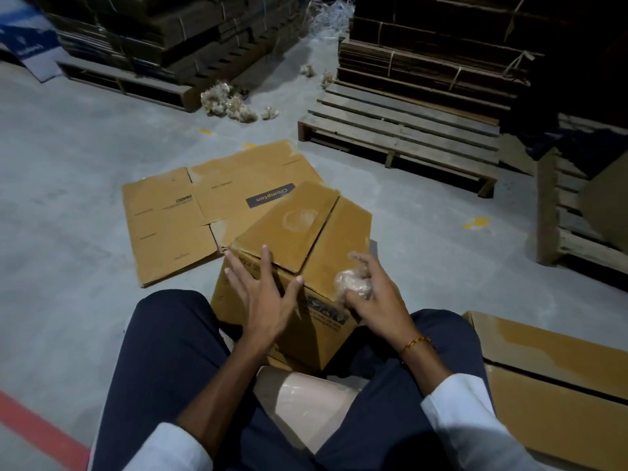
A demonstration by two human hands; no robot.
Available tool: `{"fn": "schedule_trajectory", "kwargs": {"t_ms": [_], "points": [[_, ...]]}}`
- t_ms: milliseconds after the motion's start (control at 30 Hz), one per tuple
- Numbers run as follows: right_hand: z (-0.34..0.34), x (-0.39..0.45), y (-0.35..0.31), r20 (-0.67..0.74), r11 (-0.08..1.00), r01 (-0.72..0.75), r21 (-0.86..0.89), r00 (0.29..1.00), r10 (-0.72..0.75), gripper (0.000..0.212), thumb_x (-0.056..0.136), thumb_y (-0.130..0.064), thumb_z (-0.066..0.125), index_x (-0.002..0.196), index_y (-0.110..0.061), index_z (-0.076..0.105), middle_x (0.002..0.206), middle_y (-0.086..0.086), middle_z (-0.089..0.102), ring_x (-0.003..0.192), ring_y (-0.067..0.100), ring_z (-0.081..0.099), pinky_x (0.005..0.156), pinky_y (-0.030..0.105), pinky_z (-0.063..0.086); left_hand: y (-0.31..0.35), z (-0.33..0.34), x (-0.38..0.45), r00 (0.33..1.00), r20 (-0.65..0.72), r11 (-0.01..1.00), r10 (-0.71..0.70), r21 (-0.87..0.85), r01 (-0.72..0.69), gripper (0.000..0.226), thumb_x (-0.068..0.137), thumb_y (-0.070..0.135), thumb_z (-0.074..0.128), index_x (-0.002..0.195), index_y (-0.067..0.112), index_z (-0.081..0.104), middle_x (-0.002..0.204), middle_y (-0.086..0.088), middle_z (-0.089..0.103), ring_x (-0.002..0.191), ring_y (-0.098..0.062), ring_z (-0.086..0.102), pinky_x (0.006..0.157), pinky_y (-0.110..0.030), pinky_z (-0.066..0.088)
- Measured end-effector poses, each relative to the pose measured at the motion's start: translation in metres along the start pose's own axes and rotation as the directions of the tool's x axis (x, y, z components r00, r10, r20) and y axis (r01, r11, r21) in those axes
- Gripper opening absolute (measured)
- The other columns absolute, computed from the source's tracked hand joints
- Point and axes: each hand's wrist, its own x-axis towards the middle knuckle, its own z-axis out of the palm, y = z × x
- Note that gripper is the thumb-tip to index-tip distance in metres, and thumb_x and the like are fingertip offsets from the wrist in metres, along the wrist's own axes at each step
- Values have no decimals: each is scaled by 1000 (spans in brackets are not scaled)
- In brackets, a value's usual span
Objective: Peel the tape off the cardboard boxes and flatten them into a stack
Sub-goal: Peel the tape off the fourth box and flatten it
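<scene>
Grey concrete floor (pixel 68 185) under everything; red stripe (pixel 37 433) at lower left of the view.

Bundled flat cardboard stacks (pixel 435 52) on a wooden pallet (pixel 401 130) at upper right. A second dark stack (pixel 163 35) on a low pallet at upper left. Another pallet (pixel 571 226) stands at the right edge.

Flattened boxes (pixel 210 202) lie on the floor ahead of me, printed side up, a dark label reading upside down from here. More flattened cardboard (pixel 557 379) lies on the floor beside my right leg.

I sit with knees apart, dark trousers. The upright cardboard box (pixel 299 232) stands on the floor between my legs, top flaps closed and meeting along a seam with no tape visible on it; a pale round mark on the left flap. The box touches the near edge of the flattened boxes.

Left hand (pixel 261 297): fingers spread and straight, gripping nothing, at the near top edge of the box. Cannot tell whether the fingertips touch the flap.

Right hand (pixel 370 294): fingers curled round a wad of clear tape (pixel 353 283), held against the box's near right corner. Thin gold bracelet (pixel 416 343) on that wrist.

Crumpled tape wads (pixel 231 103) lie on the floor by the far-left pallet.
</scene>
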Motion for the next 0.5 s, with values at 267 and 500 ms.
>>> {"fn": "schedule_trajectory", "kwargs": {"t_ms": [267, 500], "points": [[-4, -1, -18, 23, 741, -184, 646, 975, 221, 36, 96, 2, 51, 123, -21, 58, 112, 6, 65, 89, 18, 71, 76, 47, 61, -17, -25, 18, 976, -13, 963, -216, -165, 211, 81, 96, 56, 54, 161, 29, 14, 161, -8, -35, 151, -38, -21, 121, -57, 3], [-8, -3, -17, 55, 520, -199, 831, 959, 280, 29, 96, 3, 46, 117, -14, 58, 112, 14, 59, 94, 26, 64, 63, 38, 59, -17, -26, 16, 977, -58, 971, -206, -139, 197, 77, 96, 57, 53, 160, 28, 20, 163, -9, -31, 152, -38, -16, 122, -53, 4]]}}
